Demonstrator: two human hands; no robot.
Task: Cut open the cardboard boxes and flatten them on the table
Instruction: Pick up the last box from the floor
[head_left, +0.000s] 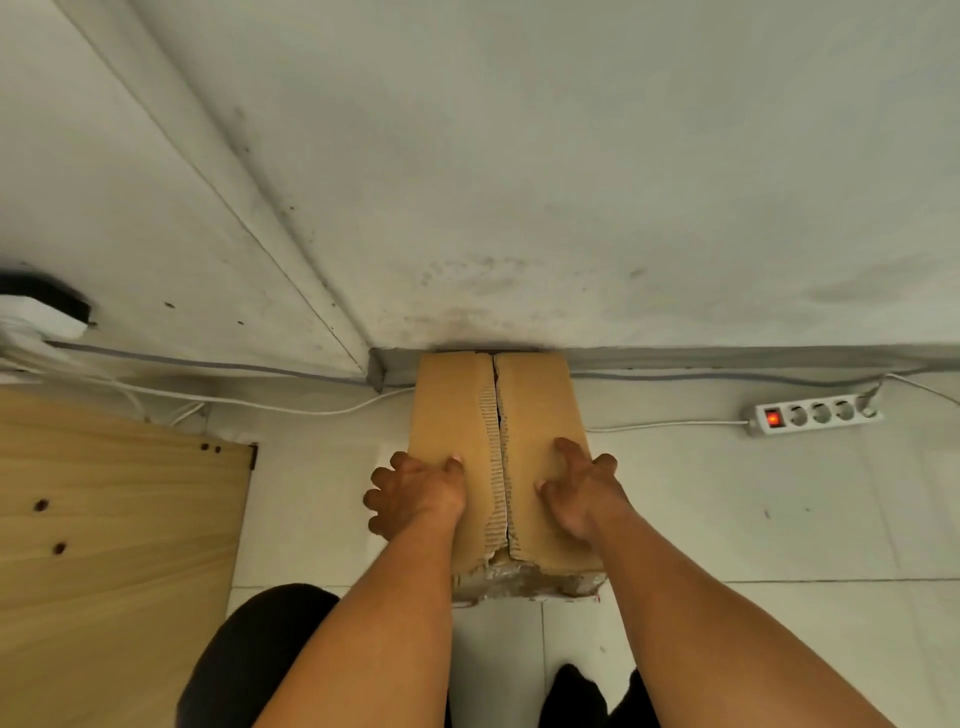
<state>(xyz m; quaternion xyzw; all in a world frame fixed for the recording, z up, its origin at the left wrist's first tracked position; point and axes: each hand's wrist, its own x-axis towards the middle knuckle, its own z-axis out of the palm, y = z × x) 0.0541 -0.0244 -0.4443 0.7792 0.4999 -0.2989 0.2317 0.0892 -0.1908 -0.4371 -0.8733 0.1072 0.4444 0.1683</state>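
A long brown cardboard box (535, 405) lies on the white tiled floor, its far end against the wall. Its two top flaps meet at a torn, jagged middle seam with a narrow gap, and ragged tape covers the near end. My left hand (415, 493) grips the box's left side, thumb on the top flap and fingers curled down over the edge. My right hand (584, 488) holds the right side, with the index finger and thumb on the top flap and the other fingers bent over the right edge.
A pale wooden board (114, 530) with drill holes lies at the left. A white power strip (815, 415) with a lit red switch sits at the right by the wall. White cables (291, 408) run along the skirting. My dark-clothed legs (260, 654) fill the bottom.
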